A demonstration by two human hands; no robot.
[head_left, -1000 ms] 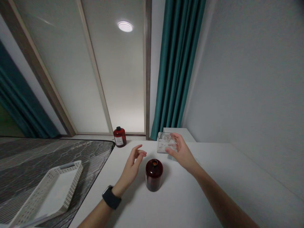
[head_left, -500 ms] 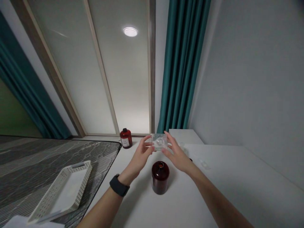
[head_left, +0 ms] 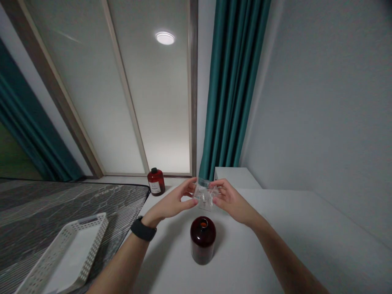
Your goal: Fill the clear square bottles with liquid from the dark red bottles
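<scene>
Both my hands hold a small clear plastic packet [head_left: 204,195] in the air between them. My left hand [head_left: 176,200], with a black watch on its wrist, pinches the packet's left edge. My right hand [head_left: 230,199] pinches its right edge. Something small and pale lies inside the packet; I cannot make out what. Just below and in front of the packet stands an open dark brown bottle [head_left: 202,240] on the white table [head_left: 306,245], with no cap on its neck.
A second brown bottle [head_left: 156,181] with a black cap and a white label stands at the table's far left corner. A white perforated tray [head_left: 64,257] lies on a dark patterned mat [head_left: 61,204] to the left. A teal curtain [head_left: 232,85] hangs behind.
My right hand lifted the clear packet off the table and brought it above the open bottle. My left hand rose and took hold of its other edge.
</scene>
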